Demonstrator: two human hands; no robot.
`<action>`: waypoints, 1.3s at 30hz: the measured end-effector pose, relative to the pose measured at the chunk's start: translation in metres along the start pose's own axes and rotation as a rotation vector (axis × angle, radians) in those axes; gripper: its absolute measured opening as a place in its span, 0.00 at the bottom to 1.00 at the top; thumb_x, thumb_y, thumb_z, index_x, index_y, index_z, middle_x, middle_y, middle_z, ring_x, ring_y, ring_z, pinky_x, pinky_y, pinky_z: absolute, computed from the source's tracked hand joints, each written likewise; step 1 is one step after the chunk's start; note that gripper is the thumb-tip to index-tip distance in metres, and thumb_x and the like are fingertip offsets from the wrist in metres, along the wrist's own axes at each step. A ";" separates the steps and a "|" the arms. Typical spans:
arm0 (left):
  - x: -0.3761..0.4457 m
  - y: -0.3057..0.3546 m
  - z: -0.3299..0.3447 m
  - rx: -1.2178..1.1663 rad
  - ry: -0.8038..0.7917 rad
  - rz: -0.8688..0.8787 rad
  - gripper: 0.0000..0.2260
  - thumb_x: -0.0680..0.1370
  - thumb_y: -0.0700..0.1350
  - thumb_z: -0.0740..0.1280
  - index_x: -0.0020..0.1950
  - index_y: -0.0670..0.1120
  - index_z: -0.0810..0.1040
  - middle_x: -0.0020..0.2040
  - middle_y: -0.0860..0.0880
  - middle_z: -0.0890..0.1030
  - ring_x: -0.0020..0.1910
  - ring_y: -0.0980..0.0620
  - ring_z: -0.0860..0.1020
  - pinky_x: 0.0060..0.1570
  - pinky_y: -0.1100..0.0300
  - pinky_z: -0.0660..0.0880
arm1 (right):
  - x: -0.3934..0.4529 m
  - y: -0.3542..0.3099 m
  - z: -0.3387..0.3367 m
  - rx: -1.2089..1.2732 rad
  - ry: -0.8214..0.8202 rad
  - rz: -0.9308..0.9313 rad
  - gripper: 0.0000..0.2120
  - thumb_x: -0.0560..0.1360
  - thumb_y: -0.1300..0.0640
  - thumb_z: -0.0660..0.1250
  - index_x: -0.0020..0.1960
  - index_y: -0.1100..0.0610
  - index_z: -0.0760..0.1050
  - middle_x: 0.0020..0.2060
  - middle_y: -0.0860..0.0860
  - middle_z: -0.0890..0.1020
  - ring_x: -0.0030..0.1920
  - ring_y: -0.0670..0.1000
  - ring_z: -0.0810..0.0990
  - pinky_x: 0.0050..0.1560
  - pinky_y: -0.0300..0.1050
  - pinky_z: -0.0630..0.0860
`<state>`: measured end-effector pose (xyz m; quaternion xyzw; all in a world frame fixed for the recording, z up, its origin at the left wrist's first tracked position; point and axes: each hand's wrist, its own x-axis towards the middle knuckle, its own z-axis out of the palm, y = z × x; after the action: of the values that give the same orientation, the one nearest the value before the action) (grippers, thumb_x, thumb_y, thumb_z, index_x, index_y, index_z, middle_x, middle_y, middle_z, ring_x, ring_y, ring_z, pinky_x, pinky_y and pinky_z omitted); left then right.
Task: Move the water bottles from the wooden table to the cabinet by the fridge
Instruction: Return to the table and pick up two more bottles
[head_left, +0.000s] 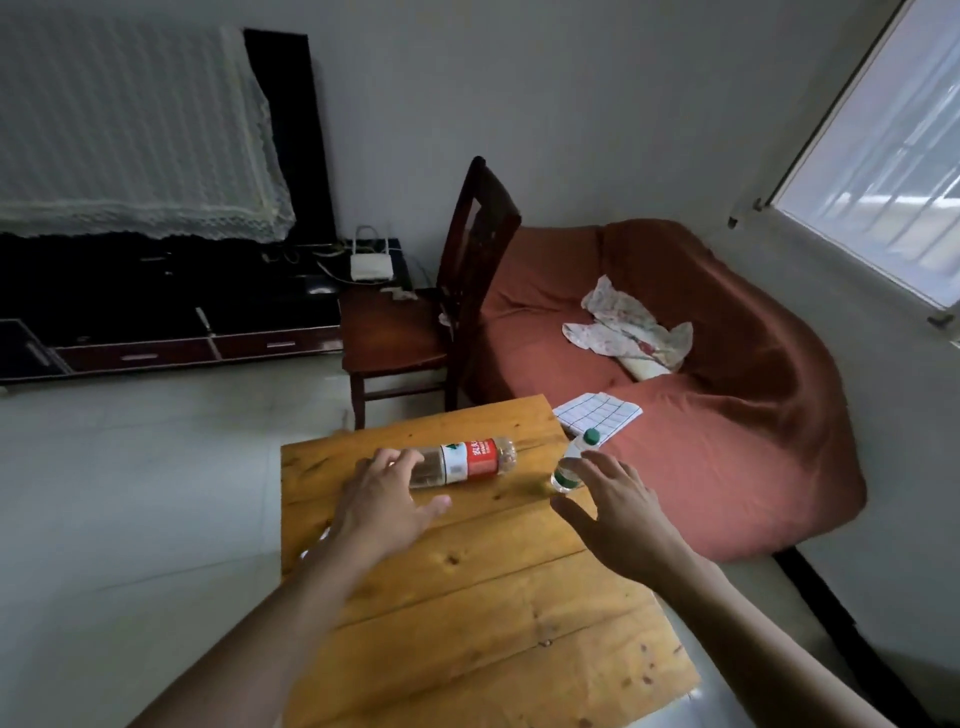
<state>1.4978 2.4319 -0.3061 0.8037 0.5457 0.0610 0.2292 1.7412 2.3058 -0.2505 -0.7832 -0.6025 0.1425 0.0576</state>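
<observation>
On the left we see the dark low cabinet (156, 312) with a lace cloth (130, 130) above it, then the wooden chair (415, 332), but no fridge is in view, so we cannot say where the bottles must go. Our left hand (382, 501) reaches over the wooden table (467, 597) with the fingers spread and apart; the fingertips are at the near end of the red-label bottle (467, 462), which lies on its side across the far part of the table, and we cannot tell if they already touch it. Nothing is held yet. We think the good way here is to bring the palm down over the middle of this lying bottle and curl the fingers round it, because a round bottle can roll away if we push only one end. More to the right, the green-cap bottle (574, 462) is at the right edge of the table, leaning toward the red sofa (727, 389), partly hidden behind our right hand (613, 514). This hand is also open, fingers spread, just beside the bottle and holding nothing. Since that bottle is so near the edge, we should close on its body from the side and not knock it.
</observation>
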 end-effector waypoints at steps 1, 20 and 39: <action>0.006 0.000 0.003 -0.002 0.006 -0.029 0.28 0.75 0.65 0.66 0.71 0.56 0.67 0.68 0.54 0.70 0.64 0.51 0.70 0.58 0.52 0.76 | 0.014 0.005 0.002 0.014 -0.001 -0.015 0.28 0.78 0.34 0.55 0.75 0.44 0.63 0.75 0.48 0.65 0.74 0.54 0.63 0.67 0.60 0.71; -0.004 -0.057 0.042 -0.029 0.057 -0.532 0.22 0.76 0.62 0.67 0.65 0.56 0.69 0.64 0.53 0.73 0.61 0.51 0.72 0.54 0.55 0.76 | 0.161 -0.009 0.063 -0.032 -0.283 -0.425 0.31 0.78 0.34 0.53 0.77 0.47 0.59 0.78 0.50 0.61 0.77 0.55 0.57 0.72 0.64 0.64; 0.037 -0.214 0.146 -0.161 -0.007 -0.525 0.23 0.77 0.56 0.69 0.70 0.53 0.68 0.67 0.52 0.74 0.63 0.51 0.74 0.54 0.58 0.77 | 0.204 -0.056 0.200 -0.128 -0.456 -0.359 0.36 0.74 0.29 0.50 0.76 0.46 0.61 0.77 0.49 0.62 0.75 0.53 0.62 0.67 0.59 0.72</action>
<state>1.3819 2.4848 -0.5346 0.6141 0.7279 0.0397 0.3024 1.6789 2.5004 -0.4578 -0.6139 -0.7365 0.2640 -0.1046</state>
